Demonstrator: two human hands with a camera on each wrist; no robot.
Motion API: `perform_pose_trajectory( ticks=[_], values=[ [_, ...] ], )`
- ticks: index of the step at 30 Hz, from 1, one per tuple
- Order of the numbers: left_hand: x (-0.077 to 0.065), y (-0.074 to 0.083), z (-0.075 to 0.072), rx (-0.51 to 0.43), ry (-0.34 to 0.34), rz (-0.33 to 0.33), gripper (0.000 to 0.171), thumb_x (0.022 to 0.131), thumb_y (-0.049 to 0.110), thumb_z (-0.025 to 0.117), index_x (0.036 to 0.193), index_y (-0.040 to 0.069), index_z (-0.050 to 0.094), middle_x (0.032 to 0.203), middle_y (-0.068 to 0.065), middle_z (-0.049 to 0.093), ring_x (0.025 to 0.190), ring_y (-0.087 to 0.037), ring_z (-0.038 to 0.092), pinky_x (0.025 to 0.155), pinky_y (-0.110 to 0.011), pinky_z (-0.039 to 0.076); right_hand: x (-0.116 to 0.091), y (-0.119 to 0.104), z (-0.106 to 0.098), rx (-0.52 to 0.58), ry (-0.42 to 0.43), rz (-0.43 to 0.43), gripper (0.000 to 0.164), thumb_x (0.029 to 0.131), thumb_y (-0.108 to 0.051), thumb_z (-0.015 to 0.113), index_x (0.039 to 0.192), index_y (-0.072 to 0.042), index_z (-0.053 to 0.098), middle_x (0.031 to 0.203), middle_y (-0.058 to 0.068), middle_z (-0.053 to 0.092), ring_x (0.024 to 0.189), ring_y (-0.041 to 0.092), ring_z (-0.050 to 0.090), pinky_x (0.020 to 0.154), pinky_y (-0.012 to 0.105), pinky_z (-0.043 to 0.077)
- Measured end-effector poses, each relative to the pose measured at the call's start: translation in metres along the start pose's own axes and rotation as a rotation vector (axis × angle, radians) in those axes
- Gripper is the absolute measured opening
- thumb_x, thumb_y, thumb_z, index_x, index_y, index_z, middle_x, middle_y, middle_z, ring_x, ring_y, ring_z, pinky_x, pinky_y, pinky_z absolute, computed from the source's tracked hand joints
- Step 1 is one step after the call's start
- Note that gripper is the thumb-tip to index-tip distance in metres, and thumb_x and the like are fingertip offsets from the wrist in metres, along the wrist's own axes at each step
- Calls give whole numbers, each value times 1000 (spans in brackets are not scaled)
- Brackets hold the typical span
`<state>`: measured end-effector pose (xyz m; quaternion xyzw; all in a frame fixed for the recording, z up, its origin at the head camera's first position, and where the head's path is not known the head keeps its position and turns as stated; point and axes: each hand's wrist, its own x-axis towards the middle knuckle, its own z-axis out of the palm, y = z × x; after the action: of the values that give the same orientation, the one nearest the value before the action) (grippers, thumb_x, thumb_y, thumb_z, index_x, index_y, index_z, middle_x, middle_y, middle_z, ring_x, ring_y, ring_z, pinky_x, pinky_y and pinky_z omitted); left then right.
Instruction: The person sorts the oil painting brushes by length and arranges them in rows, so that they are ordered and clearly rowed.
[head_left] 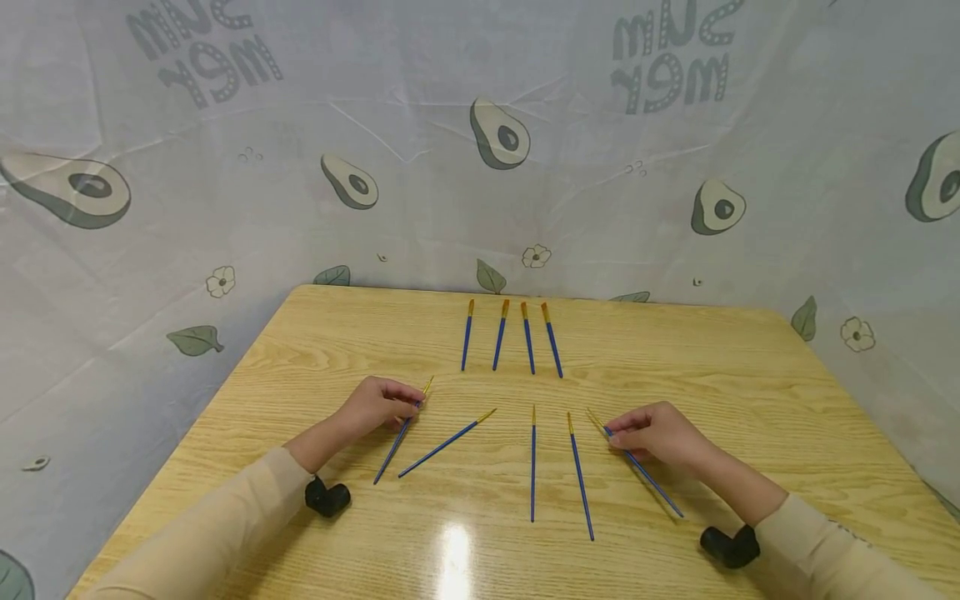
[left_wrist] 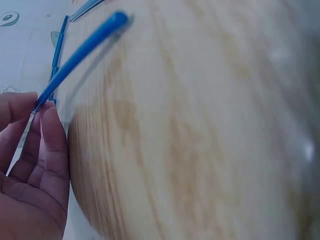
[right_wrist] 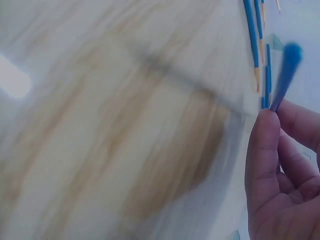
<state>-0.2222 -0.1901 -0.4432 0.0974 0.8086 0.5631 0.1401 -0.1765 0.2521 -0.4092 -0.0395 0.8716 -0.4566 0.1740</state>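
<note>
My left hand (head_left: 378,406) pinches a thin blue paintbrush (head_left: 391,457) between thumb and fingers, its yellow ferrule and tip pointing away from me. In the left wrist view the blue handle (left_wrist: 82,56) slants up from the fingertips, its end close over its shadow. On the right, my right hand (head_left: 658,433) pinches another blue paintbrush (head_left: 651,477) near the ferrule. The right wrist view shows that handle's end (right_wrist: 289,67) raised off the table. Between the hands lie a slanted paintbrush (head_left: 442,447), an upright-pointing one (head_left: 533,471) and a slightly tilted one (head_left: 581,479).
Several blue paintbrushes with wider orange-brown bristles, one of them this brush (head_left: 500,337), lie in a row toward the back of the wooden table (head_left: 675,358). A pale cloth (head_left: 420,225) printed with avocados hangs behind the table. Black wrist devices (head_left: 327,497) sit at both sleeves.
</note>
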Motion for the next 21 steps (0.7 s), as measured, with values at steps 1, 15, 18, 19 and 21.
perform_pose_trajectory(
  ticks=[1, 15, 18, 19, 21],
  values=[
    [0, 0, 0, 3, -8, 2, 25, 88, 7, 71, 111, -1, 72, 102, -10, 70, 82, -17, 64, 67, -33, 56, 1, -1, 0, 8, 3, 7, 31, 89, -16, 72, 113, 3, 69, 98, 6, 70, 89, 22, 66, 73, 37, 56],
    [-6, 6, 6, -58, -102, 18, 29, 88, 2, 69, 115, -9, 67, 95, -17, 71, 79, -23, 70, 65, -35, 58, 6, -8, 7, 73, 13, 5, 34, 91, -16, 70, 118, 6, 65, 98, 6, 68, 86, 19, 64, 72, 34, 56],
    [-6, 7, 7, -69, -105, 12, 30, 88, 2, 69, 115, -9, 66, 94, -17, 71, 79, -23, 70, 65, -35, 58, 7, -9, 8, 88, 29, 21, 34, 91, -15, 71, 117, 6, 65, 99, 7, 69, 87, 18, 64, 73, 34, 56],
    [-6, 7, 7, -71, -104, 10, 30, 88, 1, 69, 115, -9, 66, 94, -17, 71, 79, -23, 70, 65, -35, 58, 7, -9, 9, 92, 35, 27, 33, 91, -14, 70, 117, 6, 65, 99, 7, 68, 87, 18, 64, 73, 33, 56],
    [-6, 7, 8, -73, -103, 7, 29, 88, 1, 69, 115, -9, 66, 94, -17, 71, 79, -23, 70, 65, -35, 58, 7, -8, 10, 100, 44, 35, 33, 91, -13, 70, 117, 7, 65, 98, 7, 68, 86, 18, 64, 72, 33, 56]
  ],
)
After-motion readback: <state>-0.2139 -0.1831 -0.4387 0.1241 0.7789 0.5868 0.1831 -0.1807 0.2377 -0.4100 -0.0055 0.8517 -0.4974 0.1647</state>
